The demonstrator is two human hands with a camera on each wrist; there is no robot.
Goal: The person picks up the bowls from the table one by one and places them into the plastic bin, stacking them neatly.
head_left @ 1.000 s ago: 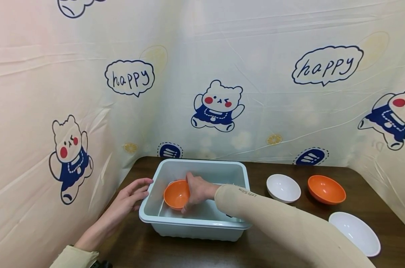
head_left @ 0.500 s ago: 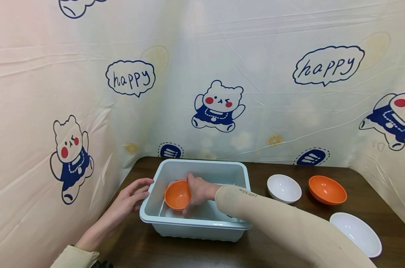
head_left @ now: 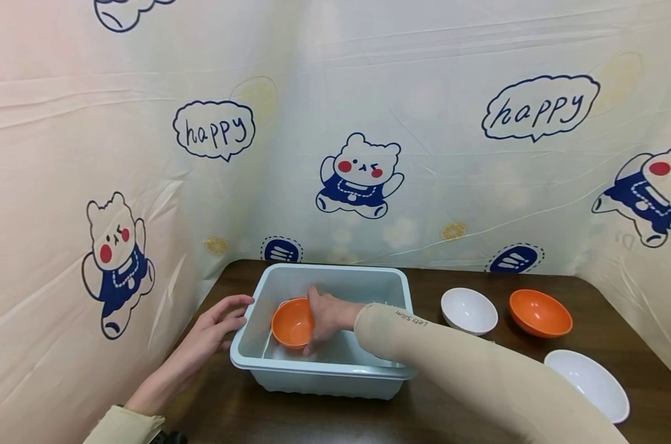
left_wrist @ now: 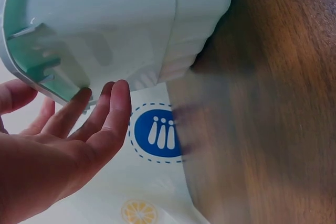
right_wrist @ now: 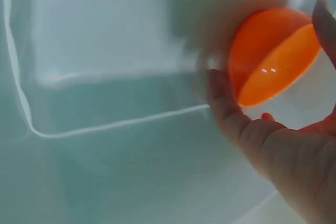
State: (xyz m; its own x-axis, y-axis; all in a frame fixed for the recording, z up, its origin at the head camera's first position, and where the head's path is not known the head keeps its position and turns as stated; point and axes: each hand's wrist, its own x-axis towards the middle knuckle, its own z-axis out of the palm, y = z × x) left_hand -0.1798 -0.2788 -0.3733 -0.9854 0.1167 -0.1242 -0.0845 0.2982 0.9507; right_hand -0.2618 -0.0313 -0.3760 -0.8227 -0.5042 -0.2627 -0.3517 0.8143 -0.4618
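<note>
An orange bowl (head_left: 290,324) is inside the pale blue plastic bin (head_left: 330,369), toward its left side. My right hand (head_left: 329,316) reaches into the bin and grips this bowl by its right side. In the right wrist view, the fingers and thumb span the tilted orange bowl (right_wrist: 278,61); part of the hand is cut off by the frame edge. At the bin's left side, my left hand (head_left: 218,324) touches the rim with its fingertips. Seen from the left wrist, the left hand (left_wrist: 68,145) has loosely spread fingers against the bin's outer wall (left_wrist: 105,30).
To the right of the bin, a white bowl (head_left: 469,311), another orange bowl (head_left: 541,313) and a white oval dish (head_left: 588,383) stand on the dark wooden table (head_left: 280,419). A printed curtain (head_left: 452,185) hangs behind and at the sides. My right sleeve (head_left: 452,357) crosses the bin's right rim.
</note>
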